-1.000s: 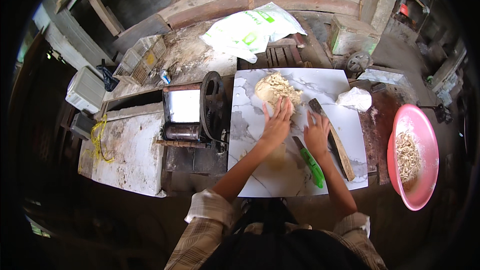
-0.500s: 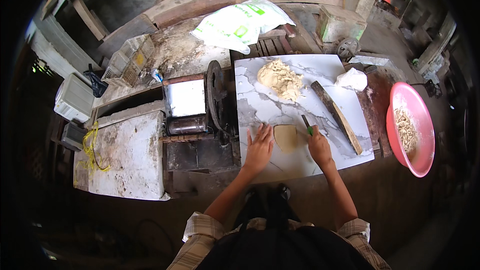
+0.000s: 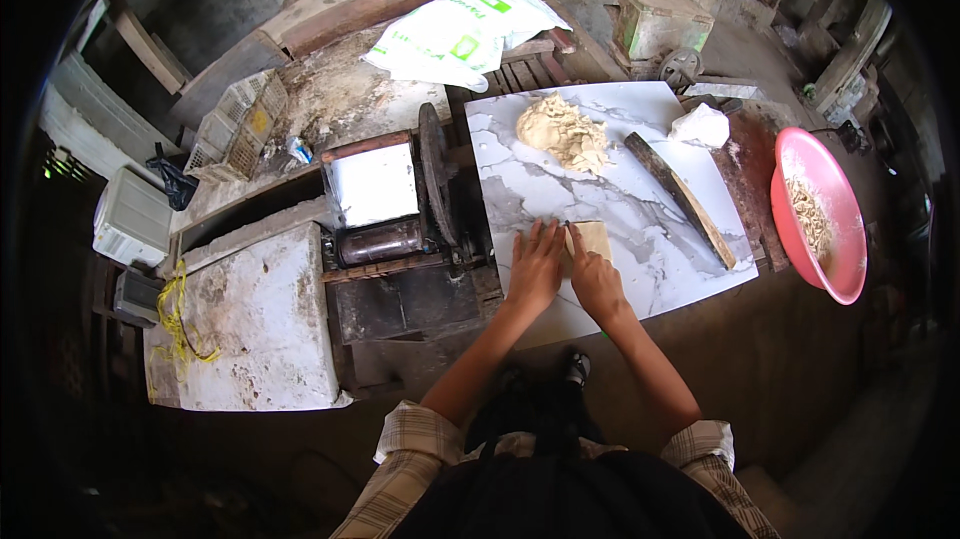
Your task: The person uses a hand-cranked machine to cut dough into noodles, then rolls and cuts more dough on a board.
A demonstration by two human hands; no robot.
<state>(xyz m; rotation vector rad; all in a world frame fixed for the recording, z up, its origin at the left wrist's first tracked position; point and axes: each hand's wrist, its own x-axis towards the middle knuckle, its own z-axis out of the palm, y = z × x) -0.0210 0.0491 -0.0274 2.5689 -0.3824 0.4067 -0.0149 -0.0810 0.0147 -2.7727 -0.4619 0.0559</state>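
A small flat sheet of pale dough [image 3: 598, 237] lies on the near part of a white marble-patterned board [image 3: 515, 194]. My left hand [image 3: 536, 267] rests flat at the sheet's left side, fingers stretched out. Closed round a knife [image 3: 570, 233], my right hand [image 3: 600, 286] has its index finger pointing forward along the blade. The blade is at the sheet's left part, close beside my left fingers; the handle is mostly hidden under my palm. Farther back on the board sits a crumbly dough heap [image 3: 565, 134]. A long wooden stick [image 3: 682, 203] lies slantwise to its right.
At the right stands a pink basin [image 3: 850, 229] holding thin dough strips [image 3: 812, 221]. A white lump or bag [image 3: 700, 126] sits on the board's far right corner. Left of the board is a roller machine [image 3: 378, 242] with a large wheel [image 3: 438, 174]. Behind lies a white sack [image 3: 450, 39].
My right hand has moved left with the knife, bringing the blade from the right of the dough sheet onto its left part. My left hand has shifted slightly right, and the view has tilted.
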